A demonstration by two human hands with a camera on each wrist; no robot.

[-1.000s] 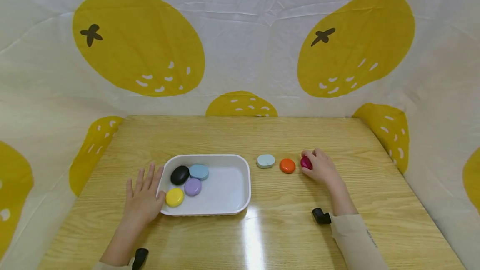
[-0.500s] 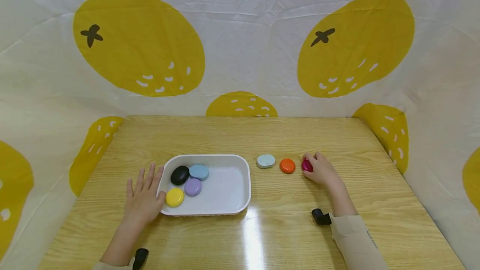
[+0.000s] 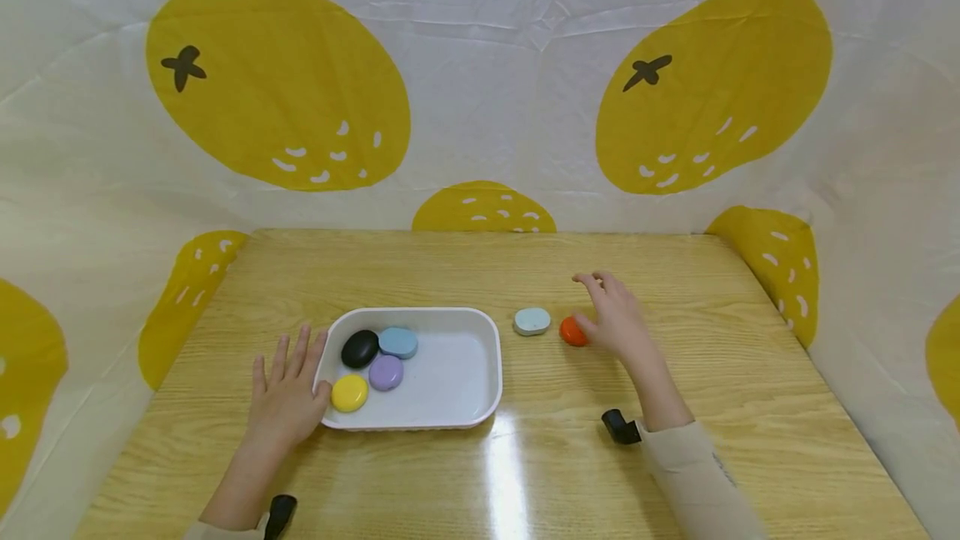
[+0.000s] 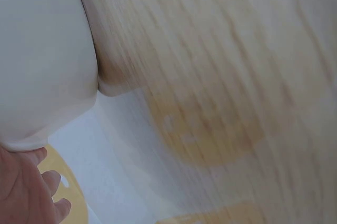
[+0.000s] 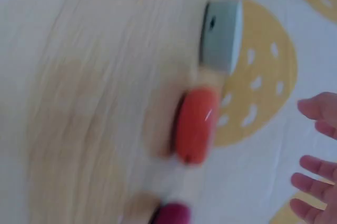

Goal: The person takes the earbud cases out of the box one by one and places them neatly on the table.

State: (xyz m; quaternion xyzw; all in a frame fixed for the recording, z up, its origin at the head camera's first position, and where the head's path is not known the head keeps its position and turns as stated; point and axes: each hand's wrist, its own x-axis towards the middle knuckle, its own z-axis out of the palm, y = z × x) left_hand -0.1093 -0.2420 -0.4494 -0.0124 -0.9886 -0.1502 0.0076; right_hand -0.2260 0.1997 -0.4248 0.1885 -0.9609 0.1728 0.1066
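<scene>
White cloth [image 3: 502,107] with large yellow fruit shapes [image 3: 277,82] rises behind a wood-grained tabletop [image 3: 420,482] and along its left and right edges. Left of the tabletop's middle stands a white tray [image 3: 450,390], its long sides parallel to the far edge. Toward the tray's left end lie four smooth pieces: black [image 3: 360,349] and blue [image 3: 398,342] touching at the back, lilac [image 3: 386,373] in front of them, yellow [image 3: 349,392] in the near left corner. The left hand [image 3: 288,398] lies with fingers spread, its thumb against the tray's left rim. Right of the tray, in a row toward the tabletop's right edge, lie a pale green piece [image 3: 532,322], an orange piece [image 3: 573,332] and a magenta piece [image 5: 172,214], the last seen only in the right wrist view, partly cut off. The right hand [image 3: 618,319], fingers extended and apart, holds nothing; its thumb overlaps the orange piece's right side in the head view, though contact cannot be told.
</scene>
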